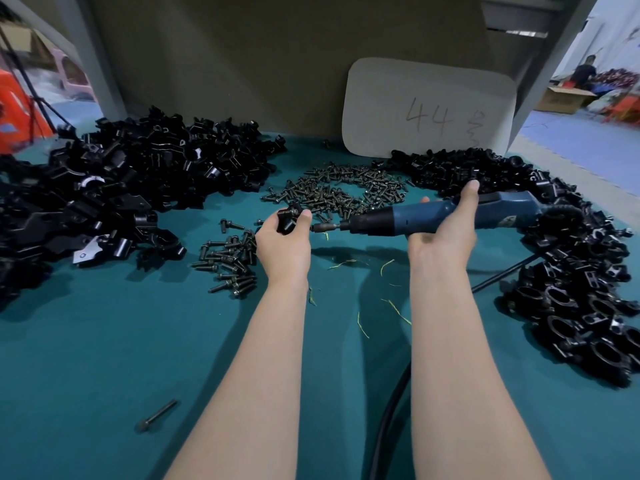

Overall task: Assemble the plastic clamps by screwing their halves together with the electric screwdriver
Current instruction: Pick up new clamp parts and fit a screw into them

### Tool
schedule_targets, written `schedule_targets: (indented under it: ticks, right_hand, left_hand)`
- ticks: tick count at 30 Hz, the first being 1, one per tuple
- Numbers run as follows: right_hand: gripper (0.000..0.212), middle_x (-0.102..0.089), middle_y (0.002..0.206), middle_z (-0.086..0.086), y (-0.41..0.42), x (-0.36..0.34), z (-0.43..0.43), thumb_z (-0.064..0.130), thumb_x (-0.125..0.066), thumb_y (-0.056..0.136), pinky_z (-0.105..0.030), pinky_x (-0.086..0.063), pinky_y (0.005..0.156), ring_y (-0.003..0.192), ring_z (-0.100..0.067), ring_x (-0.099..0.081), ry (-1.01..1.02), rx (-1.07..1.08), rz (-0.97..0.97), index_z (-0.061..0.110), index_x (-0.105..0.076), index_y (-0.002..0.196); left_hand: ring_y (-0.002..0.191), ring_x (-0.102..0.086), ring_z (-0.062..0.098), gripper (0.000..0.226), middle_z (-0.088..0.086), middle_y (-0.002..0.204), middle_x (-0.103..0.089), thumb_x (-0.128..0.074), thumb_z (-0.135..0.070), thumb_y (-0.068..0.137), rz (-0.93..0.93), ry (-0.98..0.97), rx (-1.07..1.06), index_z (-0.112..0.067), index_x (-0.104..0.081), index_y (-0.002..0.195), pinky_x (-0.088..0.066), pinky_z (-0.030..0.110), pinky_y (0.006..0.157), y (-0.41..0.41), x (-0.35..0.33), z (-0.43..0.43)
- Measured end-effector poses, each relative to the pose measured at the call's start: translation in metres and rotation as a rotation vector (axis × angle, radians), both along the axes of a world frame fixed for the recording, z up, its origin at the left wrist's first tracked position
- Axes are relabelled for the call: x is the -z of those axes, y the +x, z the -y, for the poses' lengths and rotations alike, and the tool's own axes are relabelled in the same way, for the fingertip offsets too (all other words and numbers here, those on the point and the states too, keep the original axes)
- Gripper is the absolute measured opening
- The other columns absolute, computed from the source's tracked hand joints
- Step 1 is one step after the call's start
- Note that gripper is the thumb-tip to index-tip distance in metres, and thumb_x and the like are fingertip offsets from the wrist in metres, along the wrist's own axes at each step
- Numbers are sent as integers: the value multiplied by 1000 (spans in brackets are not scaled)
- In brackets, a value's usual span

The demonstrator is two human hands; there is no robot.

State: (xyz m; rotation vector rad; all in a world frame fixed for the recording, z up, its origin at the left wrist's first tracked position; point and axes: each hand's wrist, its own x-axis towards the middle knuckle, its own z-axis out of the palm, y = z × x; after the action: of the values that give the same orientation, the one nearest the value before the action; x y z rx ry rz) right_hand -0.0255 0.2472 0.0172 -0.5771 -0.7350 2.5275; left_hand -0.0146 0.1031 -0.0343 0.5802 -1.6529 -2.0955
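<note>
My left hand [282, 242] grips a small black plastic clamp [287, 220] above the green table. Around the blue electric screwdriver [415, 218] my right hand [446, 226] is wrapped, holding it level with its bit [323, 227] pointing left at the clamp, the tip just beside my left thumb. A heap of loose black clamp halves [131, 188] lies at the left. Dark screws [343, 192] are scattered behind my hands, with a smaller cluster of screws [230, 261] left of my left wrist.
A long pile of black clamps [568, 271] curves along the right side. The screwdriver's black cable [388, 420] runs down between my forearms. A single bolt [157, 415] lies near the front left. A white card marked 44 [429, 109] leans on the back wall.
</note>
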Motion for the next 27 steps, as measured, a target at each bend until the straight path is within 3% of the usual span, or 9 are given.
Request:
schedule_targets:
  ticks: [2,5,10,13,16,23,27]
  right_hand:
    - [32,-57,113,-4,-1,1,2,36,-66,88,-28,-53,63,94,-20,-64,16,1,8,18,-45,103]
    - [33,-57,101,1,-1,2,8,33,-63,91,-21,-51,56,84,-15,-63,60,25,-6,15,-43,110]
    - [42,-57,97,1,2,-1,20,28,-59,94,-15,-50,57,66,-4,-64,174,40,-104,9,-40,127]
    - [51,-58,97,-2,4,-6,24,24,-58,95,-18,-54,66,70,-6,-66,219,32,-198,10,-35,138]
    - [51,-57,100,-5,5,-10,26,21,-58,95,-24,-56,79,80,-12,-62,231,24,-238,11,-33,139]
    - [50,-55,103,-7,7,-6,26,23,-58,95,-26,-55,80,84,-16,-60,202,-25,-238,14,-34,138]
    - [51,-56,91,0,6,-11,23,32,-56,96,-25,-54,75,73,-9,-61,191,-6,-301,21,-30,138]
  left_hand:
    - [79,-55,19,9,-6,76,-59,-68,-23,89,-5,-36,-18,-18,-64,84,-50,32,84,0,1,0]
    - [77,-55,19,9,-5,75,-59,-67,-25,89,-1,-72,-54,-20,-64,82,-46,29,74,-1,2,2]
    - [73,-57,20,18,1,76,-60,-68,-25,88,17,-57,-99,-21,-61,72,-52,34,74,-1,4,5]
    - [72,-58,21,19,1,74,-59,-68,-24,88,23,-36,-96,-17,-61,72,-55,40,80,-2,3,6]
    - [71,-56,21,20,-1,72,-57,-67,-23,89,15,-23,-105,-16,-60,72,-55,41,82,-2,3,7]
    - [73,-57,22,14,2,78,-60,-67,-24,89,10,-38,-108,-14,-63,81,-49,32,72,-1,4,7]
    - [83,-67,32,18,-2,72,-61,-67,-25,89,23,-37,-71,-18,-60,73,-55,40,84,-1,3,7]
